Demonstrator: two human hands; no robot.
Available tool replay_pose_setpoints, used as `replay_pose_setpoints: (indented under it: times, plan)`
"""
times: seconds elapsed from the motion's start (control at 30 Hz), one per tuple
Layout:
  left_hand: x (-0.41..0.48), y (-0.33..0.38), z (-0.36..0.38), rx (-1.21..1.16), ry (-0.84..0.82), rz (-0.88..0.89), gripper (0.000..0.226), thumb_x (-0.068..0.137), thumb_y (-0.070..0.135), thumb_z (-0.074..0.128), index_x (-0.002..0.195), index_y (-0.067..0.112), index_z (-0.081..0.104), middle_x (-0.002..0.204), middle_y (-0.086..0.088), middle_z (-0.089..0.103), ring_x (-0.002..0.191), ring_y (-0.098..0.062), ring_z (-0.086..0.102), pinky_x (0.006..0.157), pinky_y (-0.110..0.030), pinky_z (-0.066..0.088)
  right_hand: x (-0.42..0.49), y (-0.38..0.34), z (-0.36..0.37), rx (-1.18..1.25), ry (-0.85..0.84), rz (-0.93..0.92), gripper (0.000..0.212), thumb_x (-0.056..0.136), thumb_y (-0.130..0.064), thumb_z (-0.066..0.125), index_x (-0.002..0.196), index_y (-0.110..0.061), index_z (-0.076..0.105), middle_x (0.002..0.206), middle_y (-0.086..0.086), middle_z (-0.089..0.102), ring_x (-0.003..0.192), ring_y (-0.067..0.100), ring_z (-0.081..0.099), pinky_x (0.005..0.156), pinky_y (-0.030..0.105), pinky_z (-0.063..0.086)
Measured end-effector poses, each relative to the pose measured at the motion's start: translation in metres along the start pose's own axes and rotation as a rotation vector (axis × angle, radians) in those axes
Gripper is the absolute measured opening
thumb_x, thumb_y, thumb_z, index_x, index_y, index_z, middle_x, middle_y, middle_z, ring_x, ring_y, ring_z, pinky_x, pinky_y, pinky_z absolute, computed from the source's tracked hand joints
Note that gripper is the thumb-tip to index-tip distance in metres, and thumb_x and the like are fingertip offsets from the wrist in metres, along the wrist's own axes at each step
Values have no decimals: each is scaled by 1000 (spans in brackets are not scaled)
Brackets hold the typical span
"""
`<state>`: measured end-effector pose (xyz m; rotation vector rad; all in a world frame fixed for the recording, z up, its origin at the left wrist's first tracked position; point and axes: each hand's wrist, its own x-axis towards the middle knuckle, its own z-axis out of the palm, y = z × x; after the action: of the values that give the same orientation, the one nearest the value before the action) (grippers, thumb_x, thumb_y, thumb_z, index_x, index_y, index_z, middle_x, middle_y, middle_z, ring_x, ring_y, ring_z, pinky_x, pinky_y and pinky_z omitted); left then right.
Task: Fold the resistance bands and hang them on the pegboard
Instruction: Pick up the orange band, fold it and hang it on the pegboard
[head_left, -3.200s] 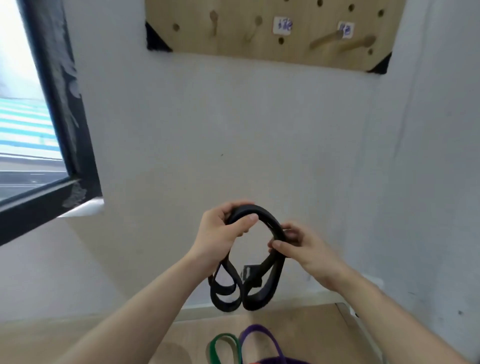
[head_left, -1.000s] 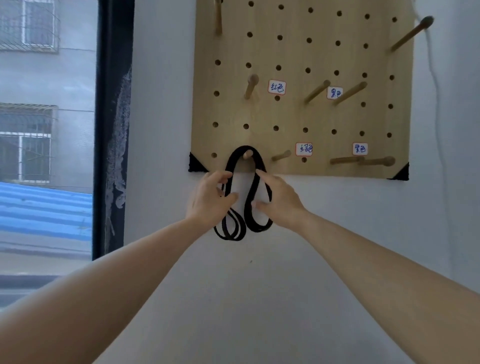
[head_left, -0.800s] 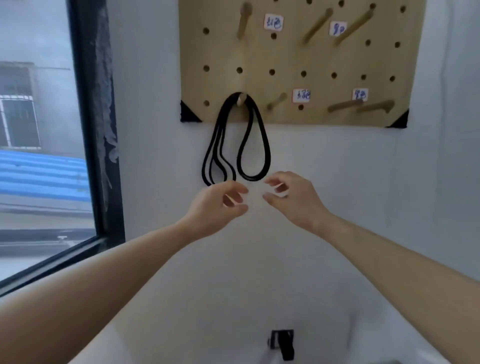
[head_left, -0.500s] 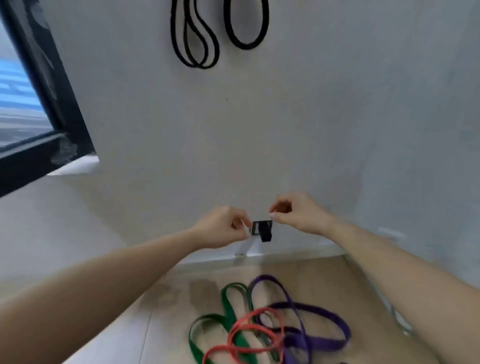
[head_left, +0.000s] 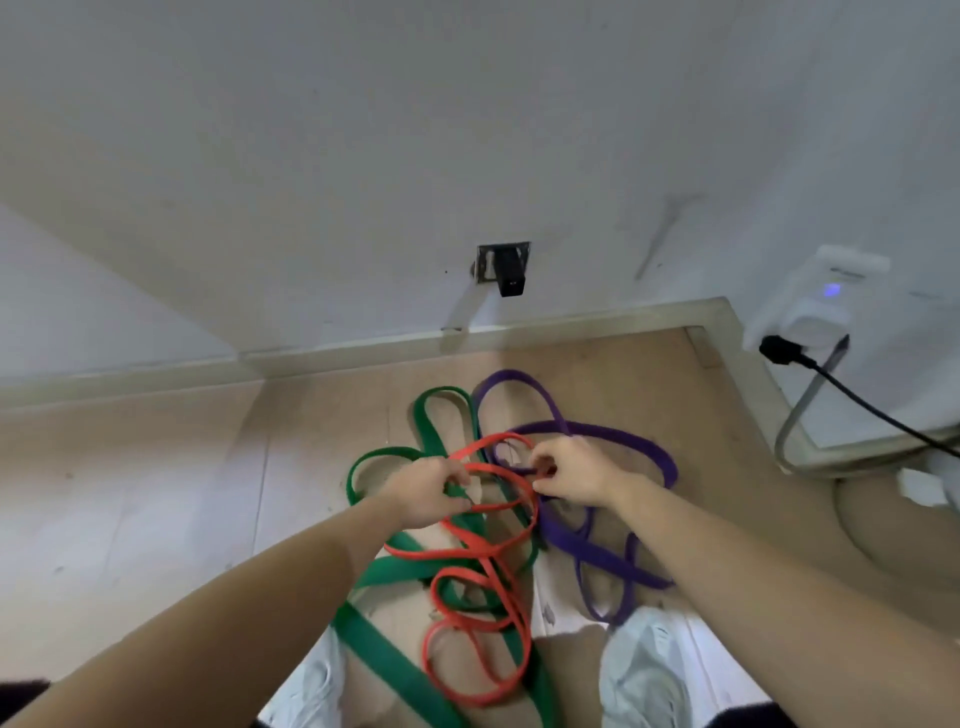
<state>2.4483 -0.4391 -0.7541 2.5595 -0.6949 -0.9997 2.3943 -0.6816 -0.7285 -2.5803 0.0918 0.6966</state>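
Three resistance bands lie tangled on the wooden floor below me: a thin red band (head_left: 480, 553) on top, a wide green band (head_left: 384, 649) under it, and a purple band (head_left: 608, 558) to the right. My left hand (head_left: 428, 491) is closed on the red band's upper loop at its left side. My right hand (head_left: 569, 470) pinches the same red loop at its right side, over the purple band. The pegboard and the black band are out of view.
The white wall and its baseboard (head_left: 363, 351) run across just beyond the bands, with a small black fitting (head_left: 506, 267) low on the wall. At the right a white device (head_left: 826, 301) with a blue light has a black cable (head_left: 857, 395). My two light shoes (head_left: 644, 670) stand at the bottom.
The black band was hung on a pegboard peg and let go. My view dropped to the floor, and both hands came down and took hold of the red band.
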Motion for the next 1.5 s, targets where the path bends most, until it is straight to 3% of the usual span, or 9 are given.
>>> replay_pose_setpoints:
  times: [0.13,0.23,0.33,0.43,0.57,0.63,0.9,1.17,1.5]
  plan:
    - [5,-20,46,156,-107,25,68,82,61,60,143,33,48,137,2,56,132,-26,49,106,-47,44,3,9,49,-122,-177,-53,74,86,-28,73,152,-25,39,155,-1,42,137,26,43,111,42,42]
    - [6,-21,55,303,-81,-10,73,92,58,54,154,27,32,151,-5,44,140,-34,36,113,-51,31,8,10,67,-222,-263,-18,87,90,-27,67,160,-26,16,160,2,32,142,34,31,114,49,35]
    - [5,-20,50,351,-127,-62,55,95,61,49,139,28,49,141,-7,50,129,-35,43,108,-49,33,11,4,72,-269,-251,-32,66,87,-23,68,146,-26,39,144,5,46,131,34,42,106,53,41]
    - [2,-24,47,281,-136,-92,31,98,52,50,118,32,64,124,0,65,122,-30,47,104,-45,34,10,-2,65,-243,-201,-85,25,80,-24,75,98,-21,59,104,1,61,94,24,60,79,42,56]
    - [-5,-20,26,-42,-105,-97,13,96,38,60,93,29,69,100,6,69,105,-20,61,97,-36,46,3,-9,31,-194,-191,-83,19,80,-31,77,79,-23,59,86,-1,65,78,19,63,59,30,45]
    - [-9,-10,2,-243,-86,-77,9,97,26,63,92,22,70,89,7,67,89,-12,63,78,-21,50,-3,-12,9,-150,-155,-68,23,80,-34,78,73,-26,58,83,-1,64,73,17,60,59,29,41]
    - [-50,58,-139,-493,144,182,15,89,18,77,94,4,75,79,-3,67,75,-14,62,71,-26,51,-38,-40,-87,-153,10,-33,27,84,-39,75,80,-21,56,81,0,62,77,24,60,69,32,48]
    - [-124,129,-239,-436,389,423,13,92,20,75,98,8,75,83,-6,66,76,-13,58,72,-28,50,-91,-73,-179,-45,299,-69,2,93,-9,60,95,-8,59,85,17,73,54,23,72,43,29,53]
    - [-175,153,-294,-863,820,559,10,97,20,68,87,17,70,61,4,52,52,-8,50,60,-22,48,-133,-101,-261,-64,738,-135,3,87,-15,61,89,-15,63,90,4,69,61,21,63,64,45,59]
